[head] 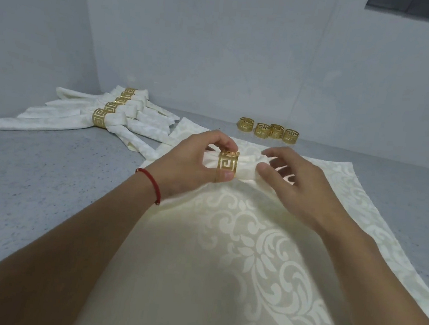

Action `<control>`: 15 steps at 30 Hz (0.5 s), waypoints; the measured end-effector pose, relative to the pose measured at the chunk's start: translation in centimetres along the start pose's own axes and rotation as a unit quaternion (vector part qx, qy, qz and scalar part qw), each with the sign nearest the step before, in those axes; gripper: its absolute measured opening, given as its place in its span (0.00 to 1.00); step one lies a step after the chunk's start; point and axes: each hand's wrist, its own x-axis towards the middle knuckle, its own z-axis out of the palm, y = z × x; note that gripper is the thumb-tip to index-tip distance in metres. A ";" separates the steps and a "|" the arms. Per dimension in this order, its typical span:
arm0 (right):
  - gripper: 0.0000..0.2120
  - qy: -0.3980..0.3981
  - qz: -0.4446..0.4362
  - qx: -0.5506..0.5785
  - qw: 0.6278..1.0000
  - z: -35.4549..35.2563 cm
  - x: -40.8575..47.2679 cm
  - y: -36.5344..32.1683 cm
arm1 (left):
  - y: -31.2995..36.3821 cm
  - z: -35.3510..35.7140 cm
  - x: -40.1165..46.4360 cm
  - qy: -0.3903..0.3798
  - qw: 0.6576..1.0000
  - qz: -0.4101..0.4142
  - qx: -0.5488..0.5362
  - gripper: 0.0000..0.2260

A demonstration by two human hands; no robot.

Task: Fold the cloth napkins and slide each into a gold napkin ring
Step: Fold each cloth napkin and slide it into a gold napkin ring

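Between both hands (236, 168), cream damask napkin (247, 165) (bunched) wears gold ring (228, 163).

Finished napkins in rings (100, 117): five that I can count, fanned at the far left corner of the tabletop (37, 171).
Loose gold rings (269, 130): four, in a row along the far edge.
Ring on my current napkin (227, 163): one, making ten rings in all.
Napkin I am threading (247, 165): one.
Flat napkins (361, 202) beneath it: at least one; the exact number I cannot tell.
My hands: two.
Red bracelet (151, 182): one.
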 end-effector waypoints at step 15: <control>0.15 0.070 0.058 0.164 0.982 1.5 0.3 0.2 | 0.9 -0.6 -0.2 0.021 0.995 -0.049 -0.082 0.13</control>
